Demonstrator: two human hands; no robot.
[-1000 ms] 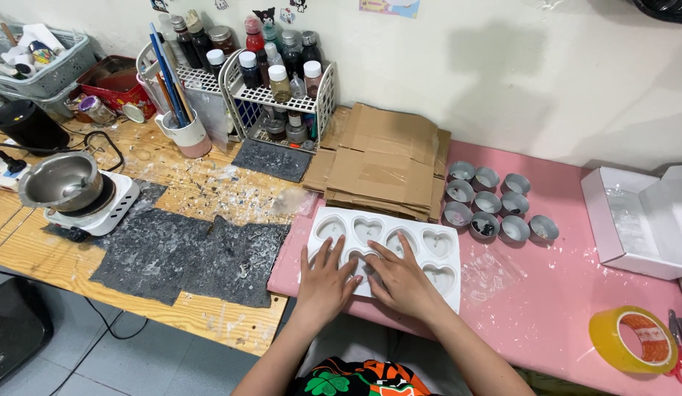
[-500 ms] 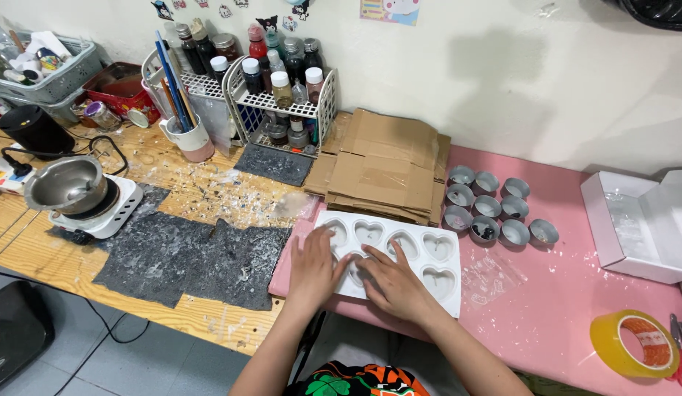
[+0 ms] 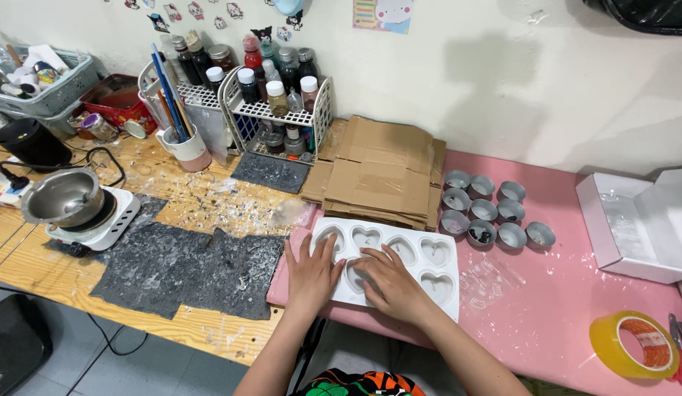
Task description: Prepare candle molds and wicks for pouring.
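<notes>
- The left hand (image 3: 310,273) lies flat, fingers spread, on the near-left corner of the white mould (image 3: 391,264); it presses down and grips nothing.
- The right hand (image 3: 388,282) also lies open and flat, over the mould's near middle hearts, fingers pointing left; whether the fingertips dip into a cavity is hard to tell.
- The mould holds heart-shaped cavities and sits on the pink table (image 3: 561,323), its left edge near the seam where pink meets the wooden table (image 3: 33,257).
- The mould's near edge lies close to the table's front edge, where both forearms cross.
- Behind the mould, just apart from it, lies a stack of flattened cardboard (image 3: 381,172).
- To the right of the cardboard, small metal cups (image 3: 487,209) stand in a cluster, near the mould's far-right corner.
- Right of the mould, the pink surface shows an open stretch with only a thin clear film (image 3: 491,275) on it.
- Further right, a white box (image 3: 638,224) and a roll of yellow tape (image 3: 634,345), well apart from the hands.
- Left of the mould, dark grey mats (image 3: 187,268) cover the wood up to the seam.
- A metal pot (image 3: 62,198) sits on a small white hotplate at the far left.
</notes>
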